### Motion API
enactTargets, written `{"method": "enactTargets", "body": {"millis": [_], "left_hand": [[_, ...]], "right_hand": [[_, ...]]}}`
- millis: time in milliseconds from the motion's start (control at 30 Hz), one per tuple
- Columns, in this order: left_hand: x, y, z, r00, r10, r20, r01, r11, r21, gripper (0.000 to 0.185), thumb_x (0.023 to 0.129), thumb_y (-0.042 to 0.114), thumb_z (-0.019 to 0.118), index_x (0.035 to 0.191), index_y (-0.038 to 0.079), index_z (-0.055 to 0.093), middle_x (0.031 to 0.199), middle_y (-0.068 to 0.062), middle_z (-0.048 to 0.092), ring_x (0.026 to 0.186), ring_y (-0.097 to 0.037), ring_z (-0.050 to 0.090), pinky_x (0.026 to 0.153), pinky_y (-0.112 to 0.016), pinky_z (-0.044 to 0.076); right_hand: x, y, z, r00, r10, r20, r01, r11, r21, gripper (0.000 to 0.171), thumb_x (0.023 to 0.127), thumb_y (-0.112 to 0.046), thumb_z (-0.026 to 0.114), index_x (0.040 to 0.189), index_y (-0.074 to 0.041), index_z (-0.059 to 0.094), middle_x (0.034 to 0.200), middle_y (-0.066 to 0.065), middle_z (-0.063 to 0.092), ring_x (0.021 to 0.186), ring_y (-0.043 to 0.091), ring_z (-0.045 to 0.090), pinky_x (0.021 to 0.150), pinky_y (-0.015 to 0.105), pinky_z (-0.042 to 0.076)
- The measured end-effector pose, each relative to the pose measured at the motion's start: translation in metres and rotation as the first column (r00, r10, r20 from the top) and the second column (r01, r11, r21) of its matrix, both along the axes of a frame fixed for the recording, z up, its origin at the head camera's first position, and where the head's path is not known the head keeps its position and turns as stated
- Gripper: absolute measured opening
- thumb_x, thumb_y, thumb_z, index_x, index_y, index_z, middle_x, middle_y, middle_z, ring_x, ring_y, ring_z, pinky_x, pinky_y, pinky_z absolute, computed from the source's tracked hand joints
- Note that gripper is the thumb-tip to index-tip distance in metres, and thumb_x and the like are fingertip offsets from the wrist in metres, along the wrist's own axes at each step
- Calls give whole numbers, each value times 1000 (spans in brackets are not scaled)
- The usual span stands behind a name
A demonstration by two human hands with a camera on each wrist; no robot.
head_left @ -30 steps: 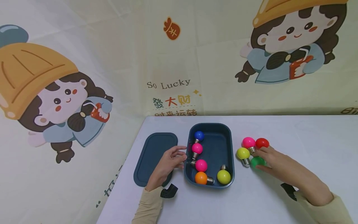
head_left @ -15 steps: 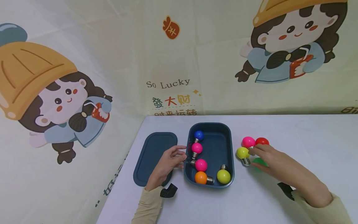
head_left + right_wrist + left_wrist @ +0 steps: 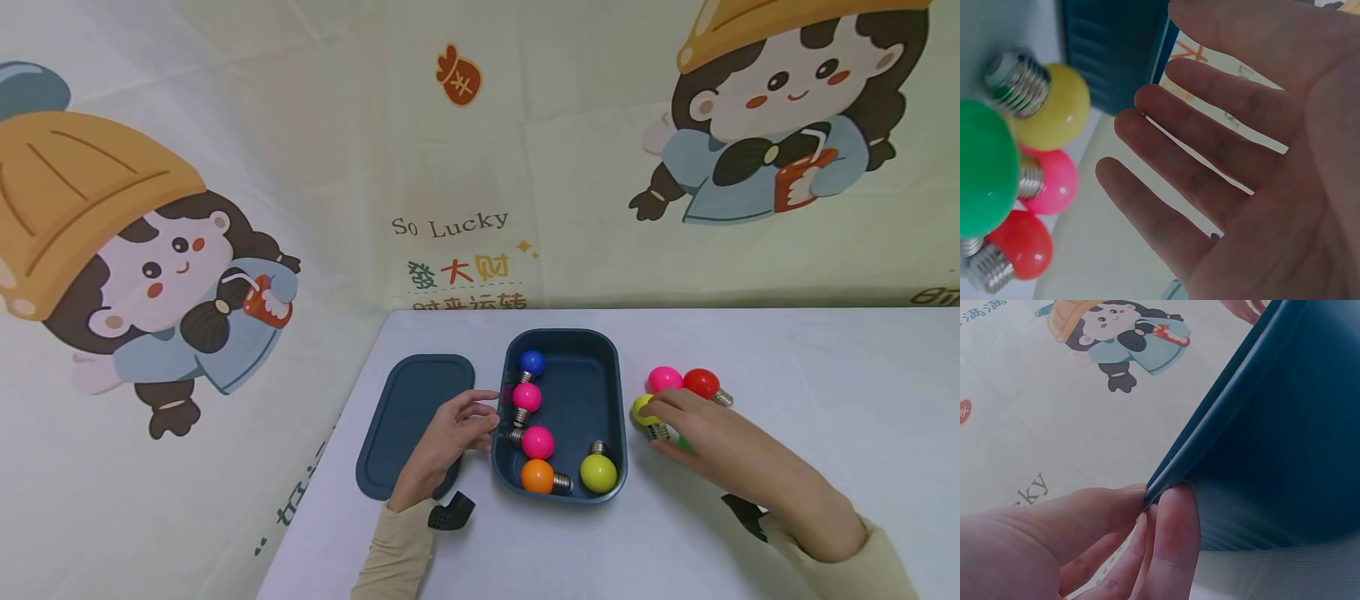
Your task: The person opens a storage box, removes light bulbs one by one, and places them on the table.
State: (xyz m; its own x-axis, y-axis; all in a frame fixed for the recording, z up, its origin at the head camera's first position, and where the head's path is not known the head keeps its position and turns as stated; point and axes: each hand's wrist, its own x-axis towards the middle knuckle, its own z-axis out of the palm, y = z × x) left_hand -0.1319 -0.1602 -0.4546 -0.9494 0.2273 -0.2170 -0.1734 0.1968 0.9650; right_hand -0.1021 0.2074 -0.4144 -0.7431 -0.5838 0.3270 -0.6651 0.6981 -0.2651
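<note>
My left hand (image 3: 448,440) is at the left side of a dark blue rectangular box (image 3: 621,392). In the left wrist view its thumb and fingers pinch the box's rim (image 3: 1222,419). Inside the box lie a blue bulb (image 3: 532,362), two pink ones, an orange bulb (image 3: 536,477) and a yellow-green one. My right hand (image 3: 720,437) hovers over loose bulbs right of the box, fingers extended and holding nothing. Below it are a yellow bulb (image 3: 1063,109) and a green bulb (image 3: 985,169), mostly hidden in the head view. Beyond sit a pink bulb (image 3: 664,380) and a red bulb (image 3: 701,382).
A flat dark blue lid (image 3: 408,417) lies left of the box, partly behind the left hand. The white table (image 3: 840,367) ends at a backdrop (image 3: 585,167) printed with cartoon figures.
My right hand has moved left, from over the green bulb toward the yellow one, uncovering the red bulb's metal base. My left hand and the box have stayed put.
</note>
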Motion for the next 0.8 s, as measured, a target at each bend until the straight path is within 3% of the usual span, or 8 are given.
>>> {"method": "enactTargets", "body": {"millis": [267,600,800], "left_hand": [[0,0,0,1000,-8,-2,8,1000,10,45,94,19,69,135,7,56,115,-21,62,82,-15,65,73,-28,60],[0,0,-2,1000,-9,-9,9,1000,6,44,95,21,69,135,8,56,112,-16,64,83,-16,65,73,-30,60],[1,0,-2,1000,-10,-21,10,1000,3,45,95,23,69,135,8,56,111,-14,64,84,-17,65,74,-31,60]], "right_hand": [[0,-12,9,997,-8,74,5,999,37,38,76,-19,86,109,-13,69,106,0,65,97,15,62,77,31,60],[-1,-25,14,985,26,172,-40,996,76,41,78,-25,85,113,-13,69,111,1,65,101,18,63,78,31,60],[-3,-32,15,982,30,189,-48,994,93,41,77,-27,86,112,-13,70,111,2,64,102,19,62,78,31,60]]}}
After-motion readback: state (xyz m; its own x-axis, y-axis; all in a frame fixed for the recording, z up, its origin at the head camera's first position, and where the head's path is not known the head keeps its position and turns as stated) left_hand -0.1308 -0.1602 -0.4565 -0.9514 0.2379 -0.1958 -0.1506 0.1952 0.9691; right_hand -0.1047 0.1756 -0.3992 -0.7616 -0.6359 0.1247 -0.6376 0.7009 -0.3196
